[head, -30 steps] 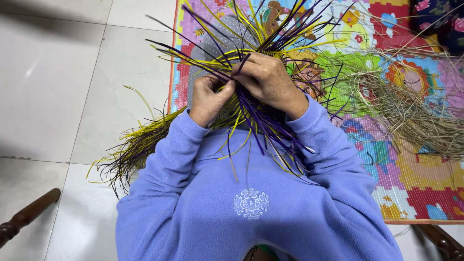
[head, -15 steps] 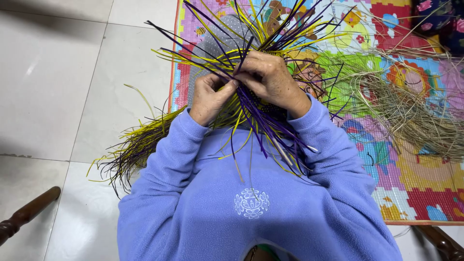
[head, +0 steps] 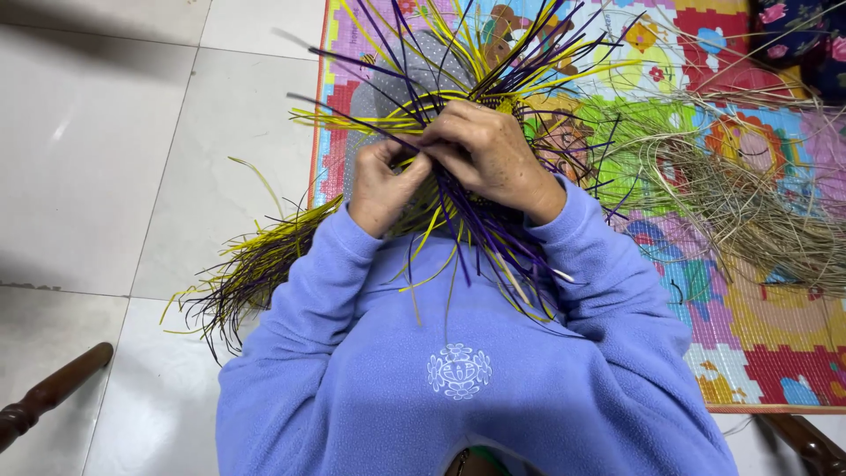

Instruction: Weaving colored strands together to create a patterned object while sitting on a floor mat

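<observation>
— Barely anything has shifted since a moment ago: the right hand (head: 490, 152) has slid a little to the left over the strips, the left hand (head: 384, 183) stays where it was.

— Where is the work itself?

— The woven piece of purple and yellow strips (head: 458, 106) sits between the two hands, held up in front of the chest, its loose ends fanning out over the mat and down onto the lilac fleece sweater (head: 441, 353).

— And the fingers?

— Both hands are curled tight. The left pinches a few strips between thumb and fingers; the right is folded over the woven centre, fingertips pressing strands against the left thumb.

— Around it?

— A bundle of yellow and purple strips (head: 256, 264) lies on the white tiled floor (head: 106, 159) by the left sleeve. A colourful puzzle mat (head: 758, 335) lies beyond, with a heap of pale dry fibre (head: 758, 211) on it, well to the right.
</observation>
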